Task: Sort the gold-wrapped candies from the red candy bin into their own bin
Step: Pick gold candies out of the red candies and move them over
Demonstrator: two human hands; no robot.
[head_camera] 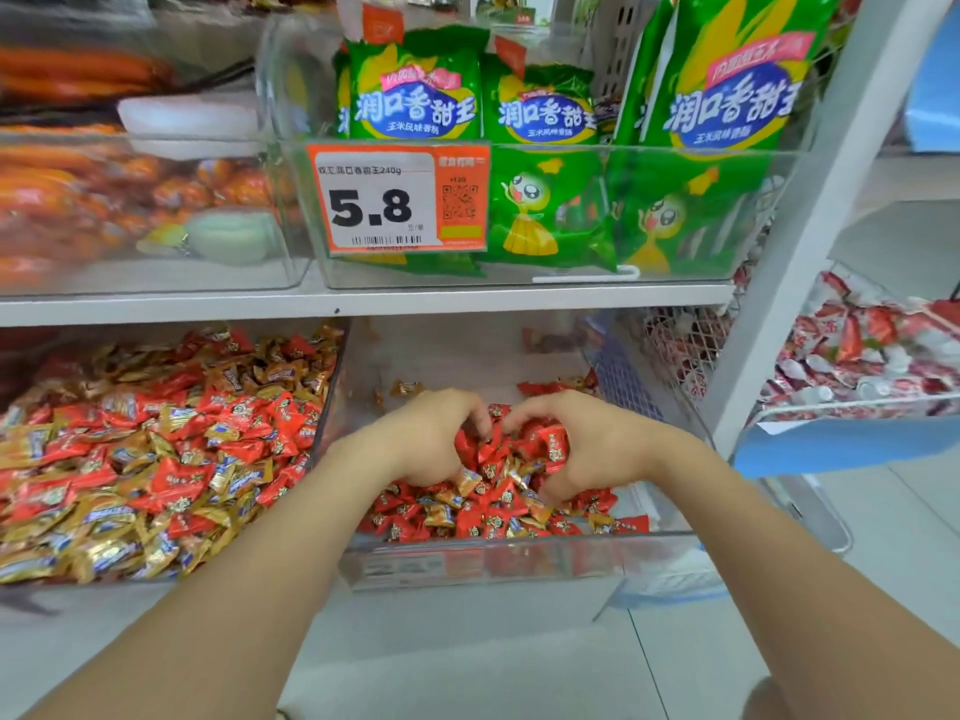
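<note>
Your left hand (pixel 426 439) and right hand (pixel 587 444) are both curled round a heap of red candies (pixel 498 449) in the clear bin (pixel 519 544), with your fingertips nearly meeting on top. Gold-wrapped candies (pixel 466 480) lie just below the heap, between your wrists, and a few may be inside the heap. The back of this bin is mostly bare. The neighbouring bin (pixel 130 579) on your left is piled with red and gold mixed. The shelf (pixel 363 301) overhangs both bins.
</note>
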